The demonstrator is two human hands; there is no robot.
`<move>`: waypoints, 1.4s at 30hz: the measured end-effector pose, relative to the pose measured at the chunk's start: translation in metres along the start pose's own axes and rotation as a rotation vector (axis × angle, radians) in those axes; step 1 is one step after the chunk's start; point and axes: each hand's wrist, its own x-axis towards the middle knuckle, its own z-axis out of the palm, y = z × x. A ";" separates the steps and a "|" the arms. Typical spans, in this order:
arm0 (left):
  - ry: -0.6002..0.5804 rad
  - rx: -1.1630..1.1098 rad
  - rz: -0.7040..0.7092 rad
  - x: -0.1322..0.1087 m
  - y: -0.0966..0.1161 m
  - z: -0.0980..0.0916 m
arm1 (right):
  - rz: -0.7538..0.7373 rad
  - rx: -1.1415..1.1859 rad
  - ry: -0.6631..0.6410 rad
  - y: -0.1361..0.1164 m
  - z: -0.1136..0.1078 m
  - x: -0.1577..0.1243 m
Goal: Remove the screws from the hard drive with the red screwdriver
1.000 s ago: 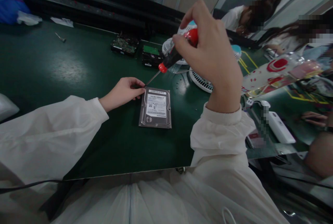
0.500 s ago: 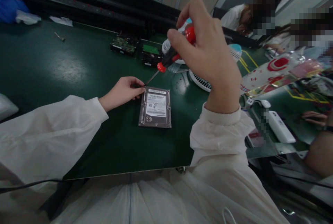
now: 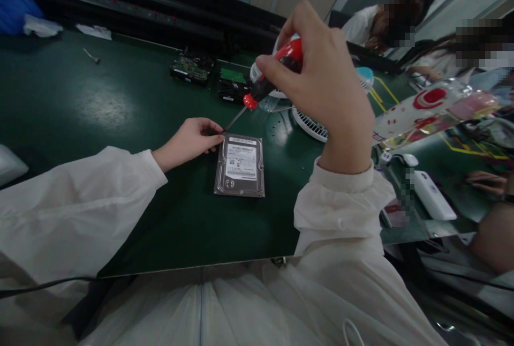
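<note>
A silver hard disk drive [image 3: 241, 164] lies flat on the green tabletop with its white label up. My left hand [image 3: 189, 142] grips its far left corner between thumb and fingers; the curled fingertips are partly hidden. Wrapped round the handle of a red and black screwdriver [image 3: 260, 89] is my right hand [image 3: 323, 81], raised above the drive's far right side. The screwdriver slants down to the left, and its tip meets the drive's far left corner beside my left fingertips. Whether the tip sits in a screw is too small to tell.
Two other drives with bare circuit boards [image 3: 193, 67] [image 3: 233, 84] lie beyond. A white fan grille [image 3: 311, 125], small screws [image 3: 274, 127] and a patterned bottle [image 3: 425, 110] are to the right. A white power bank-like block [image 3: 433, 196] lies nearer. Other people sit at the right.
The screwdriver handle has turned in my right hand, which has shifted slightly down and right. My left hand and the hard disk drive have stayed in place.
</note>
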 end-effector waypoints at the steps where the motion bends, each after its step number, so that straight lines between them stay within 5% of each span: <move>1: 0.003 -0.005 -0.001 0.000 0.001 0.001 | -0.006 0.004 0.000 0.000 0.000 0.000; 26: -0.003 -0.018 0.008 0.002 -0.004 0.000 | -0.169 0.149 -0.103 -0.001 -0.010 0.000; 32: 0.008 -0.015 0.009 0.001 -0.001 0.001 | -0.039 0.039 -0.059 0.002 -0.006 0.002; 42: 0.007 -0.011 0.008 0.000 0.000 0.000 | -0.027 -0.001 -0.100 0.002 -0.007 -0.002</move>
